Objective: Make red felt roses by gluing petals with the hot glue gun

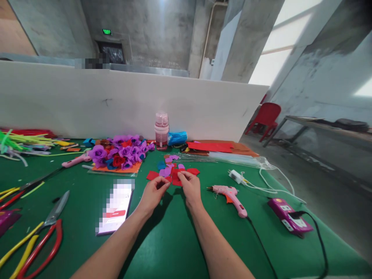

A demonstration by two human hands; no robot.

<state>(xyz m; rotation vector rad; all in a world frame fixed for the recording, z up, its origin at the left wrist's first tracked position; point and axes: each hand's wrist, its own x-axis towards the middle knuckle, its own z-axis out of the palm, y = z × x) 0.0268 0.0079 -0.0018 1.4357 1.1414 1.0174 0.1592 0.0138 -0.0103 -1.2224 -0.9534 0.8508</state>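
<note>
Over the middle of the green table, my right hand (192, 188) pinches a red paper piece (176, 178) between thumb and fingers. Just left of it, my left hand (154, 193) is closed with thumb and fingertips together; what lies between them, if anything, is too small to make out. Loose red pieces (152, 175) and purple pieces (165, 171) lie around and behind the fingertips. A pink hot glue gun (229, 193) rests on its side to the right of my right hand. Purple, red and blue paper flowers (124, 151) are heaped behind my left hand.
A phone (116, 209) and red-and-yellow-handled scissors (43, 228) lie on the left. A pink bottle (161, 131) stands before the white partition (130, 100). On the right are a white charger (236, 177) and a purple power strip (289, 217), with cables trailing across the table (168, 248).
</note>
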